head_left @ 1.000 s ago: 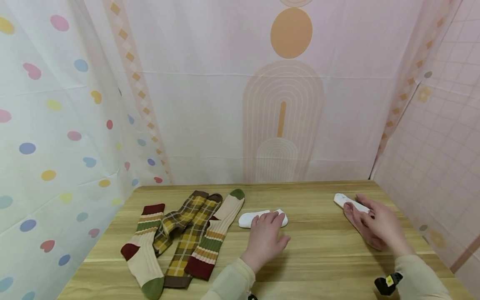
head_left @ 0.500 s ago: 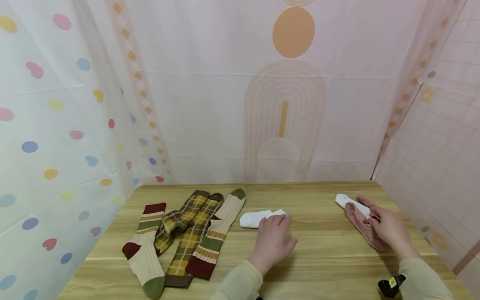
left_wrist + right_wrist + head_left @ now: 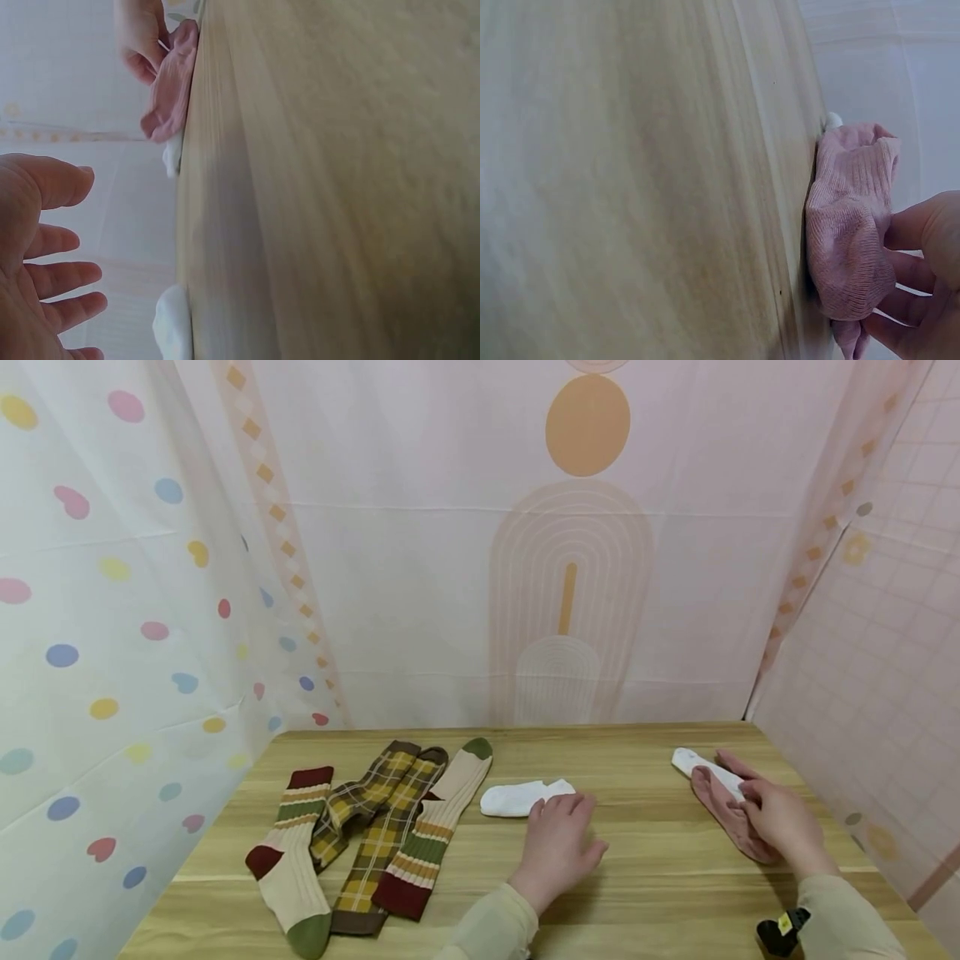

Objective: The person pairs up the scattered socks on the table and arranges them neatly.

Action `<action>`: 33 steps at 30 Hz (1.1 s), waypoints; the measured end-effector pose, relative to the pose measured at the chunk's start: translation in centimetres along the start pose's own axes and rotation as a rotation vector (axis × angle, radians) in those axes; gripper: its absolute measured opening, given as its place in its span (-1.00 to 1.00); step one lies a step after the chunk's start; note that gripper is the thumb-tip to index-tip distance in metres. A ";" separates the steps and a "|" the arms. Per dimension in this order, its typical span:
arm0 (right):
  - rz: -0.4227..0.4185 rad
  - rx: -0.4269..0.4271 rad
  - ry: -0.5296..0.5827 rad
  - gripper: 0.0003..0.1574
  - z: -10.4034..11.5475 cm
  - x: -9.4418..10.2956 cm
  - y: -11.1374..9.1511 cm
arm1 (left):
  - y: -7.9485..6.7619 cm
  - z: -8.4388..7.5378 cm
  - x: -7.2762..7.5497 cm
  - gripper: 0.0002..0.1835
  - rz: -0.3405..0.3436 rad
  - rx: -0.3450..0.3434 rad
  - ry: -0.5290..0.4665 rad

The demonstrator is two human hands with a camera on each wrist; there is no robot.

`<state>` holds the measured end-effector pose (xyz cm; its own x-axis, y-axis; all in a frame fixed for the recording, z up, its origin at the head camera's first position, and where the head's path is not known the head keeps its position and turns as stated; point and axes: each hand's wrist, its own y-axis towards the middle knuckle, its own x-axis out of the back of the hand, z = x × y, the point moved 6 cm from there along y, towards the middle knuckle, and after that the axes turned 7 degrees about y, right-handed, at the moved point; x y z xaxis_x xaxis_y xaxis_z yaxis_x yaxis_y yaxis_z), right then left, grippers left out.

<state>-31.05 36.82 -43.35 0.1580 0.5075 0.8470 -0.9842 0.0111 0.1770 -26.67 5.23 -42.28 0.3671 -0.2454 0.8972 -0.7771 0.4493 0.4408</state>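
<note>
In the head view, my left hand point(image 3: 561, 847) hovers just in front of a white ankle sock point(image 3: 517, 799), its fingers loosely bent and holding nothing. The left wrist view shows that hand point(image 3: 45, 255) with fingers spread, apart from the white sock point(image 3: 172, 322). On the right of the table, my right hand point(image 3: 783, 827) pinches a pink sock point(image 3: 723, 814). Up close, thumb and fingertips meet the side of the ribbed pink sock point(image 3: 851, 225). Another white sock point(image 3: 693, 762) lies against it, partly covered. More pink fabric point(image 3: 735, 763) shows behind the right hand.
Several long socks lie on the left of the wooden table point(image 3: 637, 893): a striped cream sock point(image 3: 288, 868), yellow plaid socks point(image 3: 382, 827) and another striped sock point(image 3: 431, 835), which overlaps the plaid. A patterned curtain point(image 3: 420, 610) hangs behind the table's back edge.
My left hand has drawn back to the right, off the middle white sock, leaving more of it showing. The right hand stays at the pink sock with barely any movement.
</note>
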 end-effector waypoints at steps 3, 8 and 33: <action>0.014 0.000 -0.001 -0.79 -0.1 0.0 0.0 | 0.0 -0.2 -0.1 -0.40 0.005 -0.004 0.000; 0.036 -0.006 -0.023 -0.70 -0.1 0.0 0.1 | -0.1 -0.4 0.0 -0.41 -0.005 -0.014 0.006; -0.090 -0.054 0.070 -0.75 1.5 2.7 0.8 | 0.9 -2.1 -0.2 -0.43 0.057 -0.056 0.007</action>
<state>-31.32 36.90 -40.10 0.2413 0.5617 0.7914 -0.9696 0.1047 0.2213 -26.36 7.48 -42.02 0.3270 -0.2120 0.9209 -0.7673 0.5093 0.3897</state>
